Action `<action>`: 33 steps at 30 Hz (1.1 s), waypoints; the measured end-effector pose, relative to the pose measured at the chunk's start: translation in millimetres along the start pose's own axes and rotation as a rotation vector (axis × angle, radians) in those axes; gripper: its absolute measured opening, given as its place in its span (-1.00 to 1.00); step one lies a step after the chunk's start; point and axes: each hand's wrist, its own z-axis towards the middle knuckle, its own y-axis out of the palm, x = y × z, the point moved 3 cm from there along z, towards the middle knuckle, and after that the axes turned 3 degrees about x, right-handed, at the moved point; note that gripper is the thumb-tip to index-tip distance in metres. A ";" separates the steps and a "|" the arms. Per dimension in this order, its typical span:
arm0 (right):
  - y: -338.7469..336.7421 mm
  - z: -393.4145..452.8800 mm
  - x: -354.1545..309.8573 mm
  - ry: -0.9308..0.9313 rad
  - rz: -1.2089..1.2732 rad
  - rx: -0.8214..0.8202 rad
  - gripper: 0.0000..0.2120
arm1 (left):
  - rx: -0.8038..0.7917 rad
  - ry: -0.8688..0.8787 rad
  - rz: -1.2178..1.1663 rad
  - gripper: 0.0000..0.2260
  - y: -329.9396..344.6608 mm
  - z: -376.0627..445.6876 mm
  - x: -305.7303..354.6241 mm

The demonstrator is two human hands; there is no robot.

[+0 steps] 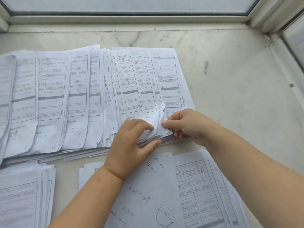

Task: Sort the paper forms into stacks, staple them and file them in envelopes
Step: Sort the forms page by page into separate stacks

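Paper forms — thin, floppy, slippery; right hand fingers pinch a corner, left hand splayed, holding nothing.

I see the forms as thin, matt white paper, printed in grey tables, their near corners curled and slightly creased. The loose sheet by the near edge is the same matt paper, marked in dark pen. The sill under them looks like pale stone, smooth, faintly veined, stained with dark specks. The window frame at the far edge is off-white and smooth, its pane frosted.
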 end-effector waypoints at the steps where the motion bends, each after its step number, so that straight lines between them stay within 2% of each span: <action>1: 1.5 1.1 -1.1 -0.024 -0.022 0.016 -0.72 | 0.011 -0.017 -0.006 -0.72 -0.9 0.7 -0.2; 6: 4.8 3.1 -2.3 -0.084 -0.038 0.074 -0.71 | 0.054 -0.078 0.001 -0.79 -3.3 1.7 -5.3; 12: 5.4 2.0 0.4 -0.074 0.027 0.054 -0.75 | 0.176 -0.264 -0.072 -0.71 -8.2 3.7 -3.9; 18: 2.2 -3.1 2.4 -0.031 0.047 0.022 -0.79 | 0.148 -0.253 -0.150 -0.79 -7.3 1.5 -3.0; 20: -0.9 -6.2 1.7 -0.005 0.077 0.017 -0.86 | 0.073 -0.201 -0.131 -0.77 -5.9 -0.7 -4.7; 21: -5.9 -7.9 0.4 -0.006 0.083 0.050 -0.88 | 0.010 -0.166 -0.088 -0.75 -4.5 -2.6 -6.1; 23: -26.9 -11.3 -2.2 -0.067 0.064 0.228 -0.88 | -0.101 -0.109 0.024 -0.81 -1.0 -6.8 -7.6; 25: -54.9 -18.4 -1.3 -0.156 0.079 0.448 -0.84 | -0.132 -0.067 0.110 -0.94 0.1 -9.7 -4.8; 27: -76.3 -27.5 8.5 -0.191 0.169 0.578 -0.81 | -0.113 -0.008 0.178 -0.91 -0.5 -11.6 4.8; 29: -83.3 -37.0 22.6 -0.192 0.231 0.613 -0.80 | -0.094 0.033 0.177 -0.85 -4.8 -15.3 17.1; 33: -72.1 -58.7 56.1 -0.168 0.193 0.604 -0.85 | -0.016 0.042 0.151 -0.79 -32.9 -45.6 33.6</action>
